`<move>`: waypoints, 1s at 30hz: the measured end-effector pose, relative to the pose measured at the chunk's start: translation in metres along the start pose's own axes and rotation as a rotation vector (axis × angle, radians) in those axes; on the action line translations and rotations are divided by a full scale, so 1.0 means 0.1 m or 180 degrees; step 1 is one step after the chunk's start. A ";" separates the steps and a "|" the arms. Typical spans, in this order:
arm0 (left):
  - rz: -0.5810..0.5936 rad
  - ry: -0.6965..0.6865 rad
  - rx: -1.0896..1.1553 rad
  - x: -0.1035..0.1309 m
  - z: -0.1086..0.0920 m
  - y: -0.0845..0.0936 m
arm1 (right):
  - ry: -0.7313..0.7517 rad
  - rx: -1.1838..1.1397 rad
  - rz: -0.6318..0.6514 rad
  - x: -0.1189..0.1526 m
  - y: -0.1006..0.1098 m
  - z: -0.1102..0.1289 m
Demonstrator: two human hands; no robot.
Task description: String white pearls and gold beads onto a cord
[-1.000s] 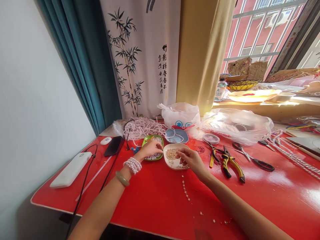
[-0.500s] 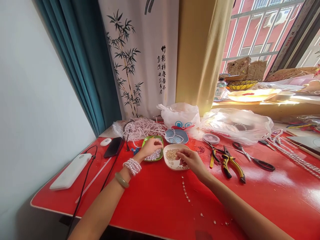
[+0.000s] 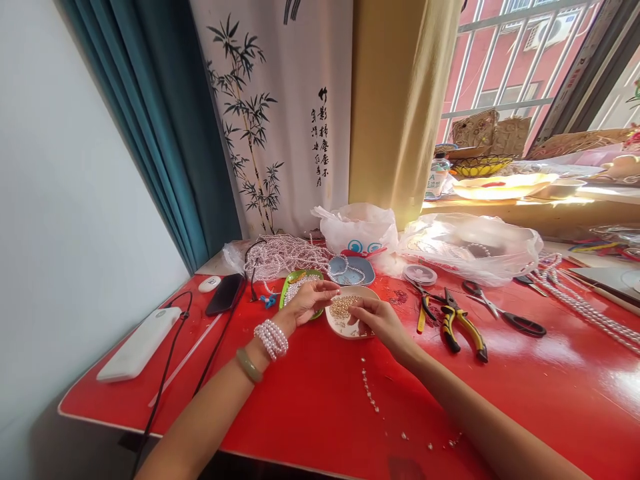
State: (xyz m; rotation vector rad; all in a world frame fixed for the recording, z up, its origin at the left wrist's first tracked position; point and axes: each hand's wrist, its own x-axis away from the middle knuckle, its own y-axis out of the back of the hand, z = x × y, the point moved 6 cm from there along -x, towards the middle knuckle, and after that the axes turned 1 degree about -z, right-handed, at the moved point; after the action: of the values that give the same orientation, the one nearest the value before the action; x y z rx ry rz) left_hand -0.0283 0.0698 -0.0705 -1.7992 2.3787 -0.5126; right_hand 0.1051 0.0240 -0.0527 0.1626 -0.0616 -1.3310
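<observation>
My left hand [image 3: 311,302] is closed in a pinch, with what looks like a tiny pale pearl bead at its fingertips. It hovers between a green dish [image 3: 283,297] of white pearl beads [image 3: 296,288] and a white dish [image 3: 334,328]. The white dish holds small gold beads [image 3: 342,307]. Over this dish's right side, my right hand [image 3: 375,320] also pinches; what lies between its fingers is too small to make out. A thin beaded strand [image 3: 369,393] trails over the red table below the right hand. A pearl bracelet [image 3: 271,340] and a bangle [image 3: 249,365] circle my left wrist.
Behind the dishes lie a blue dish [image 3: 367,272], heaped pearl strands [image 3: 290,255] and plastic bags [image 3: 357,230]. Pliers [image 3: 463,327], smaller pliers [image 3: 424,310] and scissors [image 3: 505,313] lie to the right. A phone [image 3: 226,295], a white power bank [image 3: 140,343] and cables are left.
My left hand has moved from above the green dish toward the white dish, closer to my right hand. My right hand has barely moved. The view has shifted slightly.
</observation>
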 end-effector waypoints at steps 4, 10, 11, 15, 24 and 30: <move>0.0000 0.0005 0.0080 0.00 0.03 -0.02 | 0.0000 -0.0001 -0.0017 0.00 0.01 0.01; -0.0019 0.0013 0.0149 -0.02 0.07 -0.02 | 0.0006 -0.0001 -0.0057 0.00 0.01 0.00; -0.0015 0.0017 0.0155 -0.02 0.07 -0.02 | 0.0014 0.0011 -0.0067 0.00 0.02 -0.01; -0.0037 -0.0003 0.0186 -0.01 0.07 -0.01 | 0.0023 0.0058 -0.0111 0.00 0.03 -0.01; -0.0052 -0.0028 0.0178 -0.01 0.06 -0.03 | 0.0030 0.0106 -0.0142 -0.01 0.03 -0.03; -0.0080 -0.0070 0.0097 -0.02 0.06 -0.01 | 0.0040 0.0119 -0.0144 -0.02 0.03 -0.04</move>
State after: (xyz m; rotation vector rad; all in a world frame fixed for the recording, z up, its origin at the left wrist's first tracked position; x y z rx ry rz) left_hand -0.0248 0.0701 -0.0761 -1.8148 2.3239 -0.5263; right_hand 0.1082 0.0270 -0.0564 0.2053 -0.0725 -1.3745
